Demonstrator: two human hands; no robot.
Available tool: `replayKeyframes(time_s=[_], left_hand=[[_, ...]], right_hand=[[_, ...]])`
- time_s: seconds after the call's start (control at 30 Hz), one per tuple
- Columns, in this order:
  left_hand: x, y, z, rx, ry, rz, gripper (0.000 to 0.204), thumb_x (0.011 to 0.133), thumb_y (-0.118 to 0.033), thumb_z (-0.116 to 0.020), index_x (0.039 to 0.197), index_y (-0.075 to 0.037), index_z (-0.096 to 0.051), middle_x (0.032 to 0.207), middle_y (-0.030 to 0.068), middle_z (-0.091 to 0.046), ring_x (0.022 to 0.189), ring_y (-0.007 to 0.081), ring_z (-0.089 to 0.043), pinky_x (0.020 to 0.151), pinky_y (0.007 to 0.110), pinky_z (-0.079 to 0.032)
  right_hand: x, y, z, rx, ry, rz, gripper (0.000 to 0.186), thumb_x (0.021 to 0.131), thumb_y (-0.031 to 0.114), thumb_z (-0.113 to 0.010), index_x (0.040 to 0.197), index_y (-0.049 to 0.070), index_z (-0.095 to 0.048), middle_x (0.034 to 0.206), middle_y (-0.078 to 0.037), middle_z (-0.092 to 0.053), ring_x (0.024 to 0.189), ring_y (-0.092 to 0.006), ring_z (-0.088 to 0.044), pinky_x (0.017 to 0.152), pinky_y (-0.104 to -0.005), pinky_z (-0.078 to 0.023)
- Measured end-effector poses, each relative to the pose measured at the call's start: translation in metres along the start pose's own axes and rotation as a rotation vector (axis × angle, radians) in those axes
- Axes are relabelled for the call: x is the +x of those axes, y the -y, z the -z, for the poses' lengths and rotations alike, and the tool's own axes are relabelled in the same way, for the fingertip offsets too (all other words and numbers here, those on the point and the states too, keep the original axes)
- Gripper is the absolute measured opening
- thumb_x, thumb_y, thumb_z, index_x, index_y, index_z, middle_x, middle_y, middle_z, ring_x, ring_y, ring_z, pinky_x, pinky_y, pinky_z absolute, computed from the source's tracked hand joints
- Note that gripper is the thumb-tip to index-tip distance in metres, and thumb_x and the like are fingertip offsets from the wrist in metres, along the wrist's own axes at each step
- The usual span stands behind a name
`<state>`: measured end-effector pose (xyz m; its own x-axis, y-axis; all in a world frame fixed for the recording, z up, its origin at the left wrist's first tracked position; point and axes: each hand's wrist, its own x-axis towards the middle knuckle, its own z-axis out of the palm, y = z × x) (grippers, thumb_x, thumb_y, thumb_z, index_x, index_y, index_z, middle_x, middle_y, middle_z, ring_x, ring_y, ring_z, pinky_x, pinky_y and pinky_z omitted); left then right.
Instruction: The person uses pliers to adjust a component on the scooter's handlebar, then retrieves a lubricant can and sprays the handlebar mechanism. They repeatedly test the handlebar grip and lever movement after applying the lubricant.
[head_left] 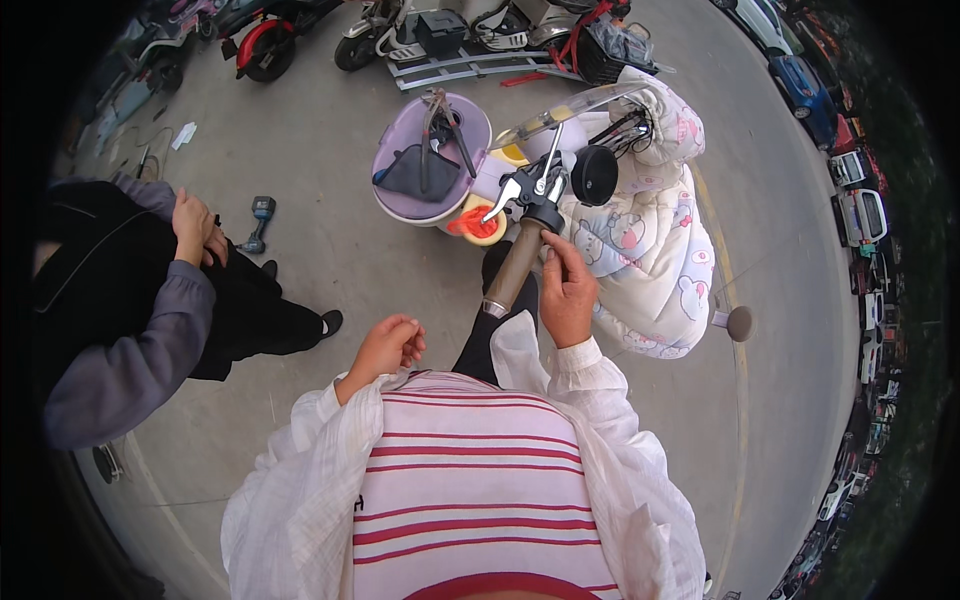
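Brown, the handlebar grip (518, 262) is seemingly touched at its upper right by the right hand (568, 295), fingers bent nearly together; the left hand (385, 350) is loosely curled, well apart. Whether anything is held in either cannot be told.

Slanted brown handlebar sleeve (516, 268), silver-ended, fitted on

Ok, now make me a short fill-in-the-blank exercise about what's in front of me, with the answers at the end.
The hand nearest the brown handlebar grip is the person's ____ one.
The pliers rest in a round, ____ container.
The cordless drill lies toward the person's ____ side.
The stripes across the person's white shirt are ____.

Missing words: right; purple; left; red.
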<state>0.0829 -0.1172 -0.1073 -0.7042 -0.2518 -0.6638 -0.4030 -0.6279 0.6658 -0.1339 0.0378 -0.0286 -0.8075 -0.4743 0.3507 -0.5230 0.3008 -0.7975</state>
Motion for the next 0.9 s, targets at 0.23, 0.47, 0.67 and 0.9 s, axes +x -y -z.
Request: replayKeyframes(time_s=[0.23, 0.47, 0.67, 0.9], left_hand=[[-0.004, -0.004, -0.003, 0.010, 0.031, 0.011, 0.019, 0.094, -0.023, -0.049, 0.090, -0.006, -0.057, 0.073, 0.0023, -0.060, 0.061, 0.0097, -0.055, 0.053, 0.023, -0.042], [-0.001, 0.001, 0.004, 0.014, 0.008, 0.010, 0.019, 0.094, -0.024, -0.050, 0.089, -0.007, -0.058, 0.074, 0.0022, -0.061, 0.059, 0.0098, -0.055, 0.052, 0.023, -0.042], [0.002, -0.001, 0.004, 0.028, 0.075, 0.027, 0.018, 0.094, -0.022, -0.049, 0.090, -0.007, -0.059, 0.074, 0.0020, -0.061, 0.060, 0.0098, -0.056, 0.052, 0.023, -0.042], [-0.009, 0.001, 0.005, 0.023, 0.021, 0.009, 0.019, 0.096, -0.023, -0.049, 0.092, -0.005, -0.056, 0.074, 0.0047, -0.059, 0.055, 0.0123, -0.054, 0.050, 0.024, -0.042]], right_hand=[[-0.028, 0.018, 0.010, -0.057, 0.183, 0.118, 0.024, 0.085, -0.005, -0.056, 0.105, 0.003, -0.066, 0.088, -0.011, -0.068, 0.072, -0.0183, -0.064, 0.066, -0.0265, -0.049], [-0.083, 0.027, 0.032, 0.027, 0.632, 0.332, 0.031, 0.079, -0.004, -0.060, 0.108, 0.006, -0.065, 0.075, -0.009, -0.063, 0.057, -0.0220, -0.057, 0.054, -0.0292, -0.047], [-0.053, 0.029, 0.019, 0.171, 0.058, -0.162, 0.026, 0.088, 0.004, -0.059, 0.114, 0.005, -0.063, 0.069, -0.004, -0.061, 0.054, -0.0084, -0.050, 0.052, -0.0233, -0.041], [-0.053, 0.034, 0.031, 0.218, 0.430, 0.010, 0.017, 0.091, 0.014, -0.060, 0.099, 0.001, -0.068, 0.062, 0.001, -0.052, 0.053, -0.0056, -0.044, 0.051, -0.0216, -0.036]])
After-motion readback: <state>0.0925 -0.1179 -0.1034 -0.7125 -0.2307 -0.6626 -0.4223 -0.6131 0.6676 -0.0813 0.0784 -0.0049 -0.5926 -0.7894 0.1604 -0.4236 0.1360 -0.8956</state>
